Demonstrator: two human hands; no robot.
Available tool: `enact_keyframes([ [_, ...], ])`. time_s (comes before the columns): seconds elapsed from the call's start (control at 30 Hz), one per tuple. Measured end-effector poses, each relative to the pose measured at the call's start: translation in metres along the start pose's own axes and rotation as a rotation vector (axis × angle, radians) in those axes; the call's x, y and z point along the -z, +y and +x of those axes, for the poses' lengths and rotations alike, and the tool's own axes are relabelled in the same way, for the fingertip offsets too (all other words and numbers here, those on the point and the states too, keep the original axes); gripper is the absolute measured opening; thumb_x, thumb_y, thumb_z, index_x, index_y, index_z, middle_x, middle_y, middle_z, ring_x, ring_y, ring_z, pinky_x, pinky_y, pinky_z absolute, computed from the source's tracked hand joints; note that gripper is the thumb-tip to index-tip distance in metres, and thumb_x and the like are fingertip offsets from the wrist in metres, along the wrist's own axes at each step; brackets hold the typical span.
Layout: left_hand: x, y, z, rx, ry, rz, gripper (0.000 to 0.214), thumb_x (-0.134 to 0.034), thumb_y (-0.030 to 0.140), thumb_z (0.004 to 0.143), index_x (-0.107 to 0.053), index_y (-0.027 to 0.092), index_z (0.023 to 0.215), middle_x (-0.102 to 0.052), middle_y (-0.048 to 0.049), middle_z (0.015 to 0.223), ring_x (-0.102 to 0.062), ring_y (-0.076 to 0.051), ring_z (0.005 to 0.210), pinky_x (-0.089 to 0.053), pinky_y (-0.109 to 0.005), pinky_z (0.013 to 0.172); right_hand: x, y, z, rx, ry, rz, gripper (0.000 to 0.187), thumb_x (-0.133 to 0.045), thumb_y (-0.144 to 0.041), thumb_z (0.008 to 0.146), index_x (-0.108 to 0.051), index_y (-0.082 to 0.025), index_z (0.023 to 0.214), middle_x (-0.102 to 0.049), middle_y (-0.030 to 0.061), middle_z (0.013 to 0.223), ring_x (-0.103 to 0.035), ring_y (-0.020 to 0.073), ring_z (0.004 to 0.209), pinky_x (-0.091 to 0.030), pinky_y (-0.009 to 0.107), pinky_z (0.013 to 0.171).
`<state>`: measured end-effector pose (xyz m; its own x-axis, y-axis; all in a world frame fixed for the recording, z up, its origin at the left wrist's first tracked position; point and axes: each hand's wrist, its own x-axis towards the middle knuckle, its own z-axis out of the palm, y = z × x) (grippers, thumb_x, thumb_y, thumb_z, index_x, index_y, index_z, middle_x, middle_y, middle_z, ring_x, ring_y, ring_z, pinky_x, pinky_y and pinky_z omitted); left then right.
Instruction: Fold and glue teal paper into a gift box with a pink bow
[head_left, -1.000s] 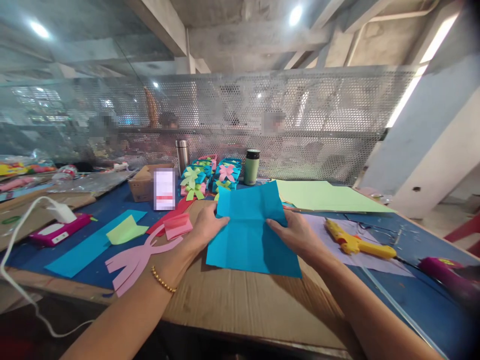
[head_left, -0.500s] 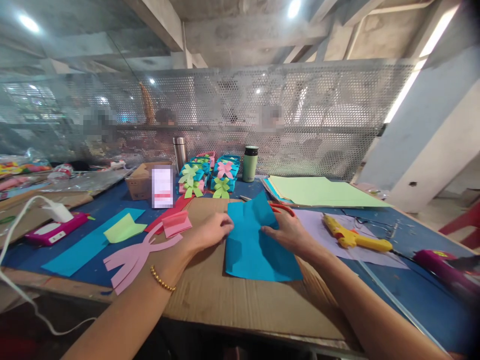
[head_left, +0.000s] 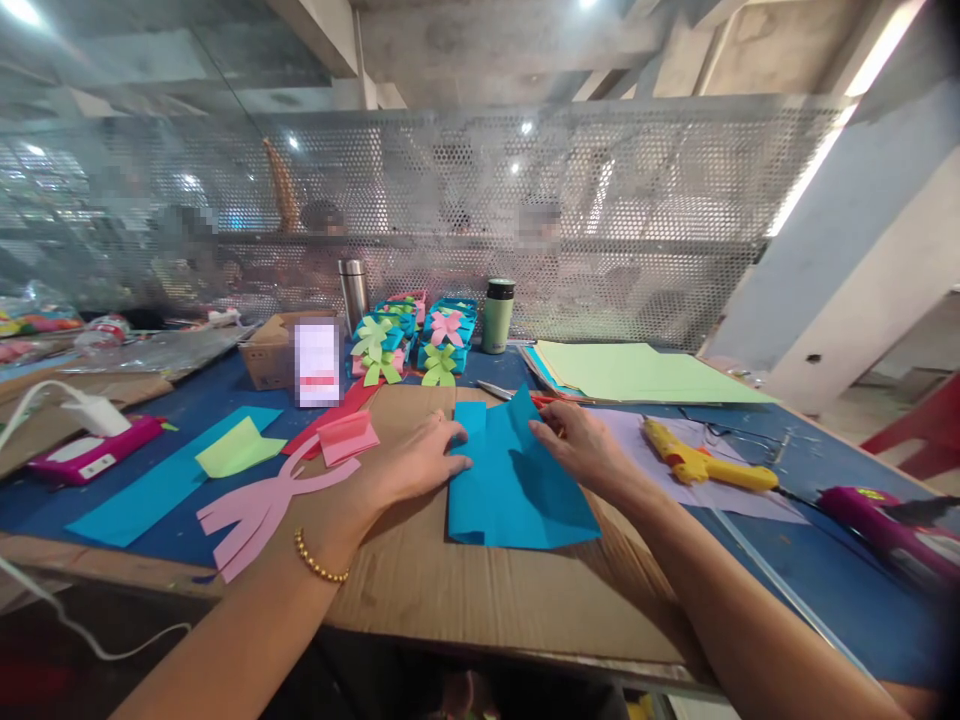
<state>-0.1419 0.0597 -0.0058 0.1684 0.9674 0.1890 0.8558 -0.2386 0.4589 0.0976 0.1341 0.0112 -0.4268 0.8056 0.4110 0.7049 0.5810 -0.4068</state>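
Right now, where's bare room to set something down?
Cardboard, between the blue sheet and the near edge; blue tabletop between the clear tube and right-hand magenta power strip. Crowded: left, pink cutout; back, flowered paper stacks.

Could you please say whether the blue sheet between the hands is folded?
Partly folded: the blue sheet has its left side turned over, right side spread.

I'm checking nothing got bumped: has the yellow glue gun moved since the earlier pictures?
No: judged against the purple paper under it, the yellow glue gun shows no shift.
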Motion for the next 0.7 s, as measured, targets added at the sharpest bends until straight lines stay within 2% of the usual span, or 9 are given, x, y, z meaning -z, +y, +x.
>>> enact_keyframes([
  [0.1, 0.000, 0.004, 0.001, -0.068, 0.030, 0.054, 0.033, -0.054, 0.040, 0.095, -0.068, 0.021, 0.117, -0.056, -0.0103, 0.136, -0.051, -0.030, 0.123, -0.037, -0.044, 0.105, 0.003, -0.006, -0.001, 0.058, -0.028, 0.052, 0.039, -0.039, -0.046, 0.094, -0.056, -0.020, 0.071, -0.058, 0.0016, 0.068, -0.051, 0.0157, 0.063, -0.033, 0.029, 0.060],
  [0.2, 0.001, 0.008, 0.000, -0.115, -0.001, 0.088, 0.033, -0.047, 0.041, 0.100, -0.071, 0.023, 0.112, -0.061, -0.0077, 0.135, -0.051, -0.033, 0.124, -0.033, -0.051, 0.106, 0.001, -0.011, -0.001, 0.106, -0.064, 0.111, 0.046, -0.035, -0.048, 0.096, -0.060, -0.019, 0.070, -0.061, 0.0029, 0.069, -0.052, 0.0162, 0.064, -0.038, 0.029, 0.062],
  [0.3, 0.001, 0.008, -0.003, -0.131, -0.040, 0.094, 0.033, -0.048, 0.041, 0.100, -0.069, 0.022, 0.117, -0.065, -0.0101, 0.129, -0.053, -0.033, 0.123, -0.034, -0.052, 0.105, -0.003, -0.013, -0.001, 0.115, -0.084, 0.170, 0.041, -0.041, -0.045, 0.094, -0.071, -0.017, 0.093, -0.070, 0.0064, 0.088, -0.060, 0.0190, 0.076, -0.045, 0.030, 0.070],
  [0.4, 0.002, 0.006, -0.004, -0.145, -0.067, 0.087, 0.035, -0.053, 0.044, 0.097, -0.068, 0.021, 0.119, -0.065, -0.0115, 0.128, -0.055, -0.033, 0.121, -0.034, -0.049, 0.105, -0.004, -0.014, -0.003, 0.101, -0.111, 0.200, 0.043, -0.043, -0.046, 0.094, -0.072, -0.017, 0.109, -0.073, 0.0072, 0.099, -0.063, 0.0208, 0.083, -0.048, 0.031, 0.073],
  [0.53, 0.007, 0.003, -0.005, -0.162, -0.103, 0.063, 0.030, -0.057, 0.044, 0.095, -0.071, 0.024, 0.112, -0.068, -0.0090, 0.123, -0.057, -0.031, 0.120, -0.033, -0.046, 0.106, -0.005, -0.020, -0.005, 0.107, -0.179, 0.167, 0.045, -0.039, -0.047, 0.097, -0.074, -0.018, 0.097, -0.068, 0.0029, 0.076, -0.060, 0.0189, 0.072, -0.045, 0.029, 0.065],
  [0.7, 0.015, 0.001, -0.006, -0.134, -0.128, 0.027, 0.024, -0.065, 0.034, 0.088, -0.074, 0.026, 0.108, -0.070, -0.0074, 0.122, -0.059, -0.032, 0.117, -0.038, -0.044, 0.102, -0.011, -0.032, -0.008, 0.143, -0.238, 0.071, 0.040, -0.041, -0.043, 0.098, -0.070, -0.020, 0.084, -0.066, 0.0015, 0.077, -0.059, 0.0170, 0.073, -0.038, 0.026, 0.063],
])
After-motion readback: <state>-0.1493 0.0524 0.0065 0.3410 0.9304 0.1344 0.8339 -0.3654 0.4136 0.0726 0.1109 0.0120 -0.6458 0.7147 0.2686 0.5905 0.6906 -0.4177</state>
